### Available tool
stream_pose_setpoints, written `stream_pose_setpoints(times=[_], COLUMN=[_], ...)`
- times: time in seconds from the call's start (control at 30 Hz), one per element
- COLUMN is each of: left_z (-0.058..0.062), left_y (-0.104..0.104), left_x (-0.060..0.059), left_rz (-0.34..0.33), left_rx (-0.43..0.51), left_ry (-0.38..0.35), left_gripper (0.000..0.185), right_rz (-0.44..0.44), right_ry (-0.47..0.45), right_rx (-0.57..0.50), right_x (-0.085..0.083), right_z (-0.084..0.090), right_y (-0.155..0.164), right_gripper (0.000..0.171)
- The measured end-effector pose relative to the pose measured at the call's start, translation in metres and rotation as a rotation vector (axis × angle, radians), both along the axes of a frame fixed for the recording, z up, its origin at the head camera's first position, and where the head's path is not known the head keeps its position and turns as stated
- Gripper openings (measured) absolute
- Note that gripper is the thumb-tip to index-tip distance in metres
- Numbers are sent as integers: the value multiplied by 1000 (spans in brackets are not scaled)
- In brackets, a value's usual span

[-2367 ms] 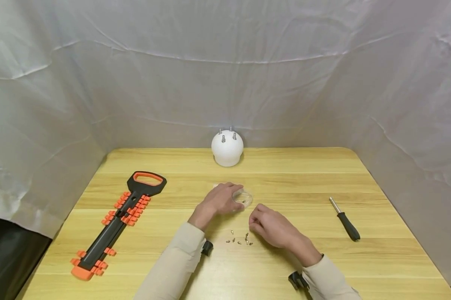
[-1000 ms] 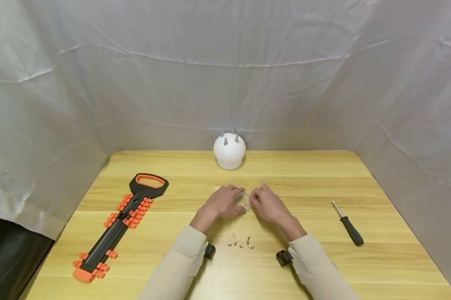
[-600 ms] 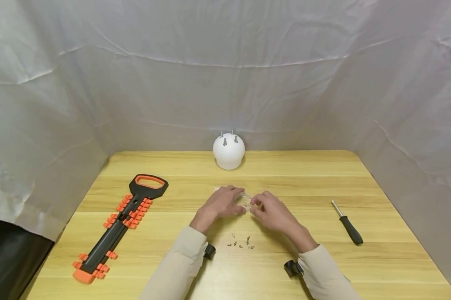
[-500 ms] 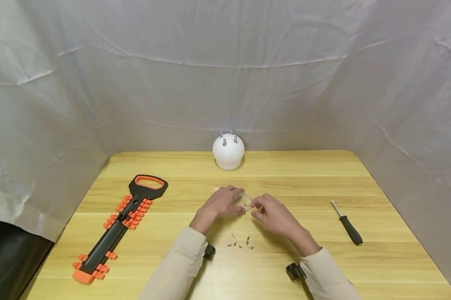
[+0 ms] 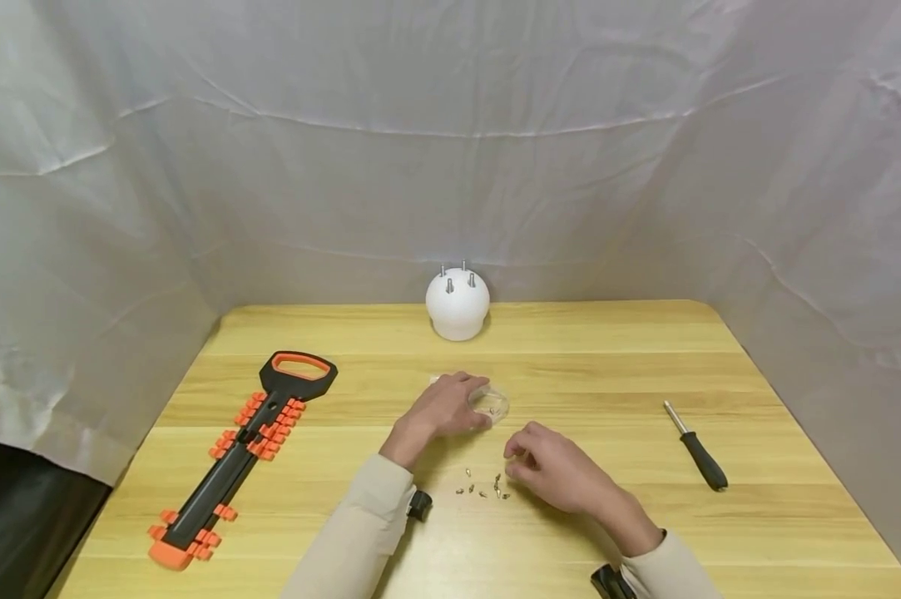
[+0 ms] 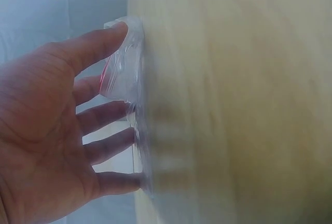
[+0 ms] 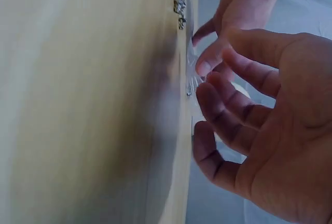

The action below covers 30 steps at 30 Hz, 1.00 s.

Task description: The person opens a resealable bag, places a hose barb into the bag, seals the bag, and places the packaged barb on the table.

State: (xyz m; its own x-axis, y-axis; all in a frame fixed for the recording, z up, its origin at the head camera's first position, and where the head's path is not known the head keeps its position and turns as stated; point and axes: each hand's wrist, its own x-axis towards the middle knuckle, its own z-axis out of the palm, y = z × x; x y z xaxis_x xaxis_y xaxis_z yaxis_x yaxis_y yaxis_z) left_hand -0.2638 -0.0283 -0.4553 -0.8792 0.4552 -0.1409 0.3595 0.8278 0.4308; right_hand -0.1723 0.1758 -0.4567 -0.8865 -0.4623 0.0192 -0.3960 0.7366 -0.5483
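My left hand pinches the mouth of a small clear plastic bag that lies on the wooden table. In the left wrist view my left hand has its thumb on top of the clear bag, which has a red zip line. My right hand hovers low over the table with loosely curled fingers and holds nothing. It is just right of several small screws. In the right wrist view my right hand shows an empty palm, and the screws lie beyond its fingertips.
A white dome with three bolts standing up from it sits at the table's back edge. A black and orange socket rail lies on the left. A black-handled screwdriver lies on the right. White cloth walls surround the table.
My right hand has drawn back from the bag's mouth toward me and now sits beside the loose screws. My left hand has kept its hold on the bag.
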Motion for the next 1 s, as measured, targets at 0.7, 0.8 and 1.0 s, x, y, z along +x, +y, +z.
stream_pose_setpoints(times=[0.7,0.8,1.0], left_z=[-3,-3,-4], left_y=[0,0,0], left_x=[1,1,1], left_rz=[6,6,4], left_rx=[15,13,17], left_ry=[16,20,18], left_gripper=[68,67,67], right_rz=[109,104,112], right_ry=[19,40,85], right_rx=[136,153,174], right_x=[18,18,19], right_z=[-3,-5,-5], right_y=[-7,-10,-15], right_gripper=[5,5,11])
